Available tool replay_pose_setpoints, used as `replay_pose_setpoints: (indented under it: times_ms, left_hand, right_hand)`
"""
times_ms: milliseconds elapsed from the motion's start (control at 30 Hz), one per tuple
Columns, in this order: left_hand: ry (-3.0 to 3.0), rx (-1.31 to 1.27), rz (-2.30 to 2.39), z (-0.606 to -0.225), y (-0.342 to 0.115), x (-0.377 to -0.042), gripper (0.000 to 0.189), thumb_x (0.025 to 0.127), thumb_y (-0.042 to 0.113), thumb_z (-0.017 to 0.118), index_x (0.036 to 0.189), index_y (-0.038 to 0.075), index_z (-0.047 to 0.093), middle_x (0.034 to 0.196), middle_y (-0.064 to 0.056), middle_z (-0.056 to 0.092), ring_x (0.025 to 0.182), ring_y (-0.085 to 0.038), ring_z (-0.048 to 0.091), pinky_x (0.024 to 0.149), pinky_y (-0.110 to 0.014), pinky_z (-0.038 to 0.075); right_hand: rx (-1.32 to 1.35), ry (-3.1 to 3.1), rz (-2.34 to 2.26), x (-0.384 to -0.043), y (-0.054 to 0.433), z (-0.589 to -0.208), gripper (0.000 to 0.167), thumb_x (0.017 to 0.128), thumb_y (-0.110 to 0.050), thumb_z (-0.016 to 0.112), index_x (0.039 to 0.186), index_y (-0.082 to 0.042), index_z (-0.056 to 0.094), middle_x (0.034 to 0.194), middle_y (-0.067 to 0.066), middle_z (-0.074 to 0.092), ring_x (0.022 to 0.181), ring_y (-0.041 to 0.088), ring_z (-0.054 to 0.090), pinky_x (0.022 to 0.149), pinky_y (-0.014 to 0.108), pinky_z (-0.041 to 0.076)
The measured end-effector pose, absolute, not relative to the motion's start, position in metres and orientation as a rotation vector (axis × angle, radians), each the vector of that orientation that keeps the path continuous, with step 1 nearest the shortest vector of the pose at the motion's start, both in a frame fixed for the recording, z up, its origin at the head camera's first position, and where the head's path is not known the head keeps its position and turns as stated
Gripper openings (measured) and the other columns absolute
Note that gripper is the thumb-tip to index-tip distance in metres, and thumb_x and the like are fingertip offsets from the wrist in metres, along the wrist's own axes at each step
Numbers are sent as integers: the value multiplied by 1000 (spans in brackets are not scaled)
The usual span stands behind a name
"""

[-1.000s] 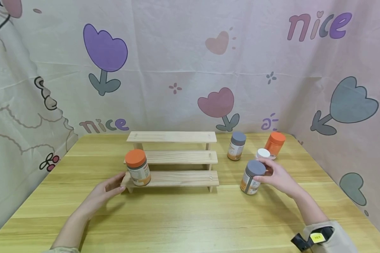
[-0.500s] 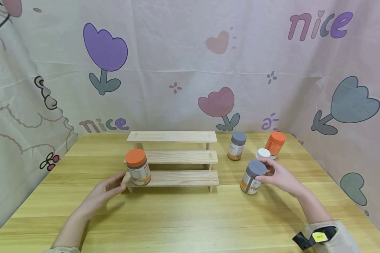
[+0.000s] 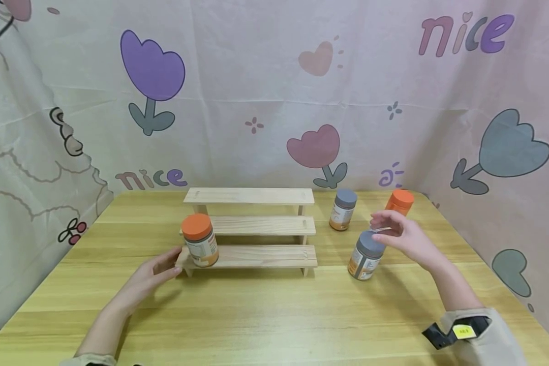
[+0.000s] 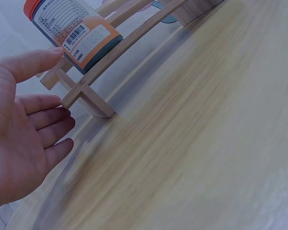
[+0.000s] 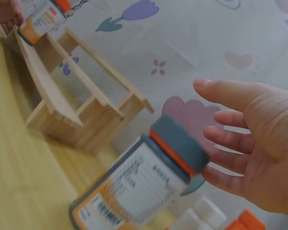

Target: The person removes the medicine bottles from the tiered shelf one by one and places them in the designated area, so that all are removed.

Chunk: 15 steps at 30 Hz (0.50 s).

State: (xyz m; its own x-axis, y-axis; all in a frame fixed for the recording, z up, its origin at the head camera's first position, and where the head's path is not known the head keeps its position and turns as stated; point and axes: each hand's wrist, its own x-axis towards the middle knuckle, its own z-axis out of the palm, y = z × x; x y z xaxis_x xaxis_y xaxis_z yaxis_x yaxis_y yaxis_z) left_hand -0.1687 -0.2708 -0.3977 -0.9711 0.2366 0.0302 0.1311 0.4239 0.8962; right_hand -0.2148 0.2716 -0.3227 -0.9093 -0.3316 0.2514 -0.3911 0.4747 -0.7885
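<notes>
My left hand [image 3: 148, 277] is at the left end of a three-step wooden rack [image 3: 256, 256], its fingertips right at the bottom step's end. The thumb lies close to an orange-lidded jar [image 3: 200, 241] standing on that step. On the right, my right hand [image 3: 407, 236] is raised beside the lid of a grey-lidded jar [image 3: 366, 256], which stands on the table. In the right wrist view this hand's fingers are spread loosely, and the grey-lidded jar [image 5: 139, 182] is outside its grip.
Another grey-lidded jar [image 3: 342, 211] stands right of the rack. Behind my right hand is an orange bottle [image 3: 400, 201]. A white-capped bottle [image 5: 206, 213] shows in the right wrist view, mostly hidden in the head view. Patterned cloth [image 3: 238, 76] hangs behind the table [image 3: 256, 320].
My right hand has let go of the near grey-lidded jar and risen slightly, its fingers opening. The jar stays in place. My left hand keeps its position at the rack.
</notes>
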Motion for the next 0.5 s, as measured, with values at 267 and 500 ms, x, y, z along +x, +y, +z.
replay_pose_setpoints:
  times_ms: [267, 500]
  left_hand:
    - [2560, 333, 1601, -397, -271, -169, 62, 95, 22, 52, 143, -6, 24, 144, -28, 28, 129, -41, 29, 88, -11, 35]
    - [2550, 323, 1607, -398, -271, -169, 63, 95, 23, 52, 143, -6, 24, 144, -29, 28, 130, -42, 28, 87, -10, 35]
  right_hand:
    - [648, -2664, 1424, -220, 252, -300, 46, 89, -13, 62, 130, 1, 46, 117, 18, 57, 101, 16, 58, 81, 21, 49]
    - [714, -2632, 1489, -226, 226, -286, 44, 89, -12, 62, 129, -2, 48, 119, 17, 58, 109, 34, 53, 82, 23, 49]
